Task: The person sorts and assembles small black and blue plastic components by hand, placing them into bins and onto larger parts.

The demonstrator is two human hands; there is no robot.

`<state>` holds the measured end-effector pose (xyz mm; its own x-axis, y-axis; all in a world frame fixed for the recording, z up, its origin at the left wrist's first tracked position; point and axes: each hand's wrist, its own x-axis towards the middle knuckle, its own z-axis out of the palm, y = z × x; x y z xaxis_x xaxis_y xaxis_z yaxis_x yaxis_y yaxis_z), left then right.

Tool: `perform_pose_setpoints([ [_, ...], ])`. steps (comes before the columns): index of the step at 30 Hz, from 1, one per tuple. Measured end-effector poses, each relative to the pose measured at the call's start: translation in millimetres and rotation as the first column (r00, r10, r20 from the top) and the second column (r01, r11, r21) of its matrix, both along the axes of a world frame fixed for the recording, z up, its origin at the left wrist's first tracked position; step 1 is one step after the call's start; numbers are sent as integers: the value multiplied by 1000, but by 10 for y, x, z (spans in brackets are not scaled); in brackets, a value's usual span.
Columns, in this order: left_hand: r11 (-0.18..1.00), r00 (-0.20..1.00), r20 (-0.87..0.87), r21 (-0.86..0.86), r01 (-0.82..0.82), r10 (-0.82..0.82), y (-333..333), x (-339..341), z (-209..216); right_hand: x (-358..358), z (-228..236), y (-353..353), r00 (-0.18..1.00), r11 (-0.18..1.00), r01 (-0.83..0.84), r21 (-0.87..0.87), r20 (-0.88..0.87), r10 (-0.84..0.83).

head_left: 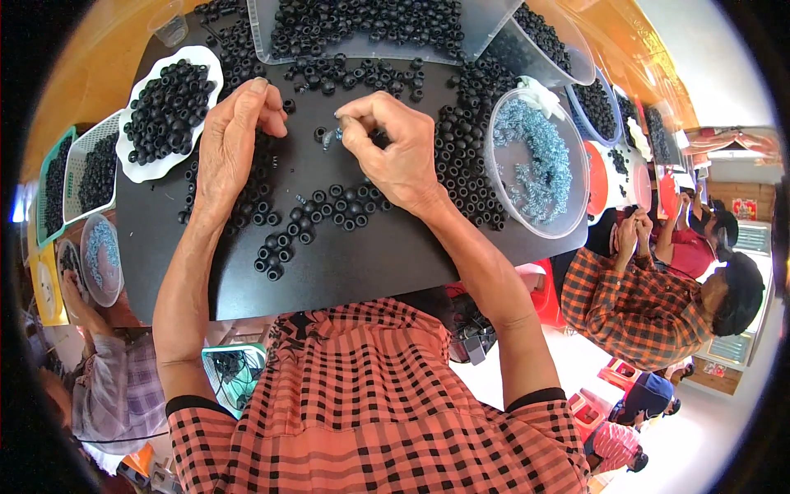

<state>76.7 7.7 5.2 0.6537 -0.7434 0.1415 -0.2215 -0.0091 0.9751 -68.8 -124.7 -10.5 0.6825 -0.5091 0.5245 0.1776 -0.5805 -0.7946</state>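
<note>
My left hand (pixel 234 140) is closed, with thumb and fingertips together above the dark table; whatever they may hold is hidden. Thumb and forefinger of my right hand (pixel 391 148) pinch a small translucent bluish piece (pixel 328 140). Just left of that piece is a black ring-shaped part (pixel 320 132). Between my forearms lies a row of black round parts with holes (pixel 337 206). More of them are heaped beside both hands. A round clear tub (pixel 578 193) at my right holds a pile of bluish translucent pieces (pixel 539 156).
At the back stands a clear bin (pixel 262 41) full of black parts. A white scalloped dish (pixel 136 169) of them sits at the left, near baskets (pixel 76 202). People in a plaid shirt (pixel 642 305) and a purple sleeve (pixel 119 387) sit on either side.
</note>
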Motion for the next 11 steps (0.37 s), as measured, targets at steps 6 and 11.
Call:
perform_pose_setpoints([
  [6, 1000, 998, 56, 20, 3, -5, -23, 93, -36, 15, -33, -148, 991, 987, 106, -117, 91, -95],
  [11, 994, 996, 87, 112, 16, -26, -4, 83, -14, 3, -84, -187, 994, 957, 111, -267, 49, -102],
])
